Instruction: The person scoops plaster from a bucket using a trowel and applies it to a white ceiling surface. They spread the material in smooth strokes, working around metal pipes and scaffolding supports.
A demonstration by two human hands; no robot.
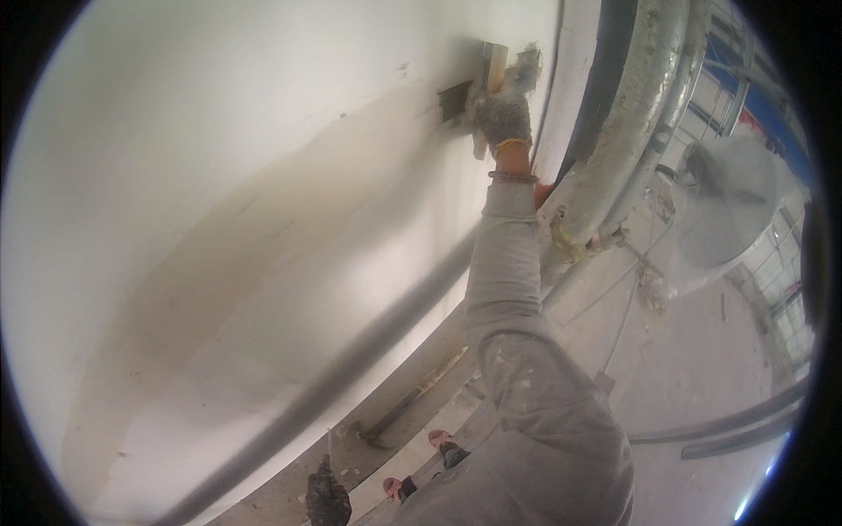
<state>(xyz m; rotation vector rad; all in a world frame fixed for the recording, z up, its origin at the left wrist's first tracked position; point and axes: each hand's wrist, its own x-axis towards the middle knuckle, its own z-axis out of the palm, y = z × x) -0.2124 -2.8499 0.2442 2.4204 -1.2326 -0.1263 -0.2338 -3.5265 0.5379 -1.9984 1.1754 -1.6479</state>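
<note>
My right hand (503, 118), in a grey dusty work glove, reaches far up against the pale wall (263, 114). It grips a flat, long-edged trowel (494, 68) with a beige side, held upright against the wall surface. Left of the trowel is a dark square patch (454, 101), and a smaller grey patch (528, 68) lies on its right. Low in the view my left hand (328, 498), in a dark glove, is closed around a slim tool (330, 445) that points upward; its exact kind is unclear. A broad beige band (237, 237) crosses the wall.
A thick grey pipe (342, 373) slants in front of the wall. Plaster-crusted metal tubes (627, 123) run up right of my arm. Below, planks (390, 421) lie near my feet (441, 438). Farther right are the floor (693, 351) and a whitish round object (728, 197).
</note>
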